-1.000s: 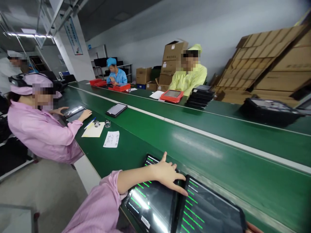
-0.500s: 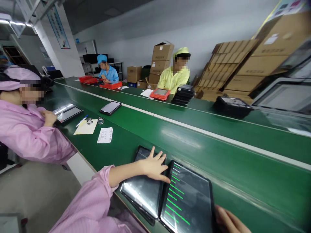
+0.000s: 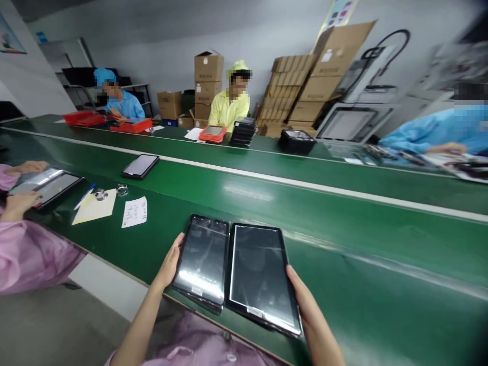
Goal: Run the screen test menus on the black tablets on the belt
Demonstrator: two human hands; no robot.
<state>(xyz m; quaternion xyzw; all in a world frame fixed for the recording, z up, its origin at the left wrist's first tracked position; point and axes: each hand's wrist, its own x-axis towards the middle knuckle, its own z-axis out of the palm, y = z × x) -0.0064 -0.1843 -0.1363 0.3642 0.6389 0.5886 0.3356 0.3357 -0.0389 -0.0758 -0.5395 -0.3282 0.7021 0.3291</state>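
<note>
The left tablet (image 3: 204, 254) and right tablet (image 3: 260, 274) seem stiff, slick, breakable, best held by the edges. Our left hand (image 3: 170, 266) and right hand (image 3: 306, 300) touch their outer sides, fingers clamped or not we can't tell; beneath lies the bench (image 3: 366, 310).

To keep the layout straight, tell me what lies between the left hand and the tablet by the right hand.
In the head view, the other tablet lies there, screen up, its left edge at the left hand.
</note>
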